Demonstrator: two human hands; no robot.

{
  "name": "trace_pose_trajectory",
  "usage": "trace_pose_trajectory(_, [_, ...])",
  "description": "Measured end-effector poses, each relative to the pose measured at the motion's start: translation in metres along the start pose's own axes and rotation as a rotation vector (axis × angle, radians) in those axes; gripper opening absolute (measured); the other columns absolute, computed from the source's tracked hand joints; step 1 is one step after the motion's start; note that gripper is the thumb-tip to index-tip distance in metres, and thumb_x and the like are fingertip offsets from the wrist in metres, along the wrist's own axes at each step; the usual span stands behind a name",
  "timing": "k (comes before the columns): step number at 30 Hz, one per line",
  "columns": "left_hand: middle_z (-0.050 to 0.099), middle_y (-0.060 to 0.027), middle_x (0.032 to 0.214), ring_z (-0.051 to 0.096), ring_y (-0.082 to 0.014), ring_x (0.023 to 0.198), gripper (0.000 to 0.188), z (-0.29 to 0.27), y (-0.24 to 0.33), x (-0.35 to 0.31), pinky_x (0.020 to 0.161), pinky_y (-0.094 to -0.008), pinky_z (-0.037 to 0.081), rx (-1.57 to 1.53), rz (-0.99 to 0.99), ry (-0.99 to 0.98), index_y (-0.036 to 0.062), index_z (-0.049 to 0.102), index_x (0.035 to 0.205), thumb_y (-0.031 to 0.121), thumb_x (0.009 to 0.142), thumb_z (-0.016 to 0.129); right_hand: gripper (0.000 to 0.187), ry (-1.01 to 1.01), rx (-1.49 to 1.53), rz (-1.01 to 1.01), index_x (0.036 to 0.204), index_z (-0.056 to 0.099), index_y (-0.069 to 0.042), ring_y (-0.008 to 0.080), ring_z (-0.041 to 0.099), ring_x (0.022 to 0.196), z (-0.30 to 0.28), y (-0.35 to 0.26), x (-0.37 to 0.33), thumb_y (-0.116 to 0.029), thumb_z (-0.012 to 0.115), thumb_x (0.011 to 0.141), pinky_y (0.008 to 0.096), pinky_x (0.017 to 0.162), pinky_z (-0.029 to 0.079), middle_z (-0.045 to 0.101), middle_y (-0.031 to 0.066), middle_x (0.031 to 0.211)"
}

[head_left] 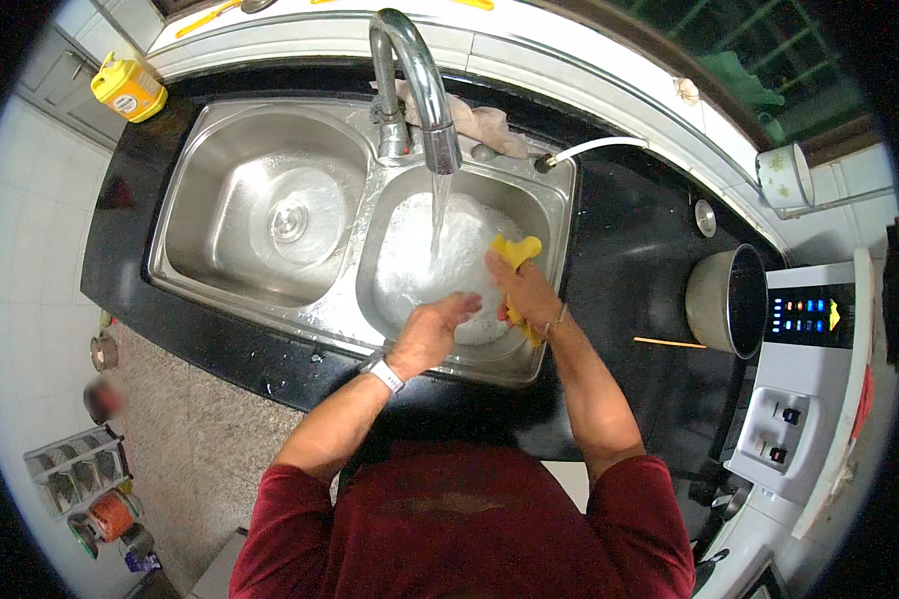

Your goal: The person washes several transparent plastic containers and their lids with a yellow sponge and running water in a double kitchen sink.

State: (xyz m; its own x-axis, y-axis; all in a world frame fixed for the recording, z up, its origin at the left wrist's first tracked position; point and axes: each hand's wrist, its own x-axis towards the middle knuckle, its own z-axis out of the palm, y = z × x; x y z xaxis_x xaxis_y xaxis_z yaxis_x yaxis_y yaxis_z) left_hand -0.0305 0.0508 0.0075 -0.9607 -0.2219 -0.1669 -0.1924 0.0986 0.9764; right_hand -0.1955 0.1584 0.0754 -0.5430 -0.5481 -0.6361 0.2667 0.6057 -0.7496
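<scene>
Your right hand point(522, 290) is clamped around a yellow cloth point(517, 252) under the running tap point(425, 90), left hand point(432, 329) loosely curled, holding nothing, in the right basin point(549, 215).

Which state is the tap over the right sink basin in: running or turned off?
Running. A stream of water falls from the tap spout into the right basin, just left of the yellow cloth in the right hand.

Black counter point(629, 250) carries a steel double sink point(205, 290) at centre. At 10 o'clock of it, yellow bottle point(128, 90). At 3 o'clock, steel pot point(727, 299), thin orange stick point(669, 342) just beside it. Crumpled cloth point(484, 125) at 12 o'clock, behind faucet point(415, 85).
</scene>
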Motion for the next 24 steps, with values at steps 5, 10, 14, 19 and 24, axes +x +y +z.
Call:
trace_pose_trajectory(5, [0.060,-0.0158,0.125,0.063,-0.0237,0.105,0.042,-0.026,0.019,0.000,0.086,-0.0381,0.053,-0.821,-0.225,0.216,0.0136,0.045,0.137,0.007,0.096,0.053,0.046,0.170,-0.255,-0.246,0.110,0.057,-0.001,0.0163,0.062,0.060,-0.024,0.023,0.031,-0.044,0.056,0.093,0.0302,0.053,0.050,0.065,0.0094,0.092])
trace_pose_trajectory(10, [0.056,-0.0116,0.129,0.062,-0.0243,0.108,0.043,-0.034,0.002,-0.007,0.087,-0.0391,0.053,-1.014,-0.273,0.298,0.0121,0.042,0.138,0.006,0.097,0.051,0.043,0.374,-0.499,-1.159,0.120,0.057,-0.004,0.0319,0.060,0.101,0.076,0.021,0.005,-0.038,0.049,0.095,0.0442,0.091,0.046,0.062,0.0160,0.110])
trace_pose_trajectory(14, [0.059,-0.0097,0.123,0.062,-0.0275,0.107,0.040,-0.033,-0.012,-0.020,0.090,-0.0419,0.053,-0.987,-0.346,0.288,0.0104,0.046,0.136,0.006,0.096,0.052,0.039,0.420,-0.827,-0.986,0.117,0.058,-0.004,0.0387,0.051,0.111,0.098,0.000,0.031,-0.029,0.054,0.088,0.0501,0.092,0.044,0.055,0.0177,0.122])
trace_pose_trajectory(19, [0.064,-0.0139,0.114,0.064,-0.0320,0.105,0.037,-0.033,0.014,-0.017,0.088,-0.0410,0.054,-0.919,-0.339,0.147,0.0060,0.052,0.128,0.004,0.092,0.058,0.040,-0.126,-0.785,-0.402,0.119,0.058,-0.003,0.0381,0.048,0.121,0.070,-0.006,0.137,-0.029,0.051,0.090,0.0497,0.100,0.041,0.050,0.0145,0.134])
trace_pose_trajectory(24, [0.060,-0.0145,0.122,0.062,-0.0276,0.108,0.041,-0.067,0.004,-0.010,0.093,-0.0442,0.052,-1.012,-0.249,0.270,0.0041,0.049,0.131,0.007,0.091,0.059,0.042,0.275,-0.678,-1.050,0.125,0.052,-0.001,0.0396,0.048,0.120,0.118,0.018,0.052,-0.031,0.046,0.095,0.0427,0.102,0.040,0.046,0.0213,0.134])
